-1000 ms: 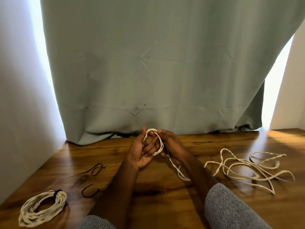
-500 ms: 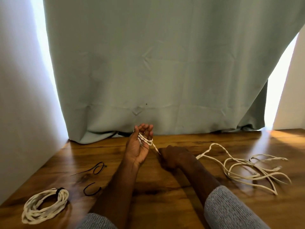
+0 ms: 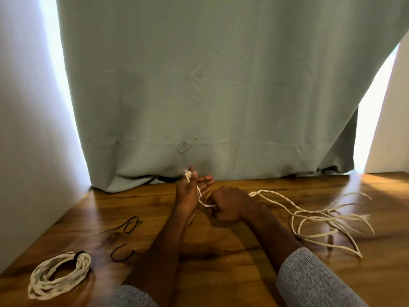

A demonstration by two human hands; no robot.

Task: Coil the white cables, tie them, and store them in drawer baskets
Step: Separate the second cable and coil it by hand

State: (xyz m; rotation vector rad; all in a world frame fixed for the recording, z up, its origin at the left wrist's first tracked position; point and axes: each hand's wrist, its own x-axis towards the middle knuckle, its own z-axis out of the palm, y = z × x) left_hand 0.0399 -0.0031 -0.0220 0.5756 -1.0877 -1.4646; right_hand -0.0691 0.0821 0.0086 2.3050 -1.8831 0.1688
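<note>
My left hand (image 3: 189, 193) is raised above the wooden table (image 3: 221, 273) with straight fingers, and turns of a white cable loop around its thumb and palm. My right hand (image 3: 230, 204) is a fist gripping that cable just to the right of the left hand. The loose rest of the white cable (image 3: 321, 218) trails in tangled loops to the right on the table. A finished white coil (image 3: 59, 274), bound with a black tie, lies at the near left.
Two loose black ties (image 3: 129, 224) (image 3: 121, 254) lie on the table left of my arms. A grey-green curtain (image 3: 210, 96) hangs to the table's far edge. A white wall stands at the left.
My right hand dropped from beside the left hand's fingertips and pulled the cable down and right. The loose cable on the right has shifted and its loops have drawn closer.
</note>
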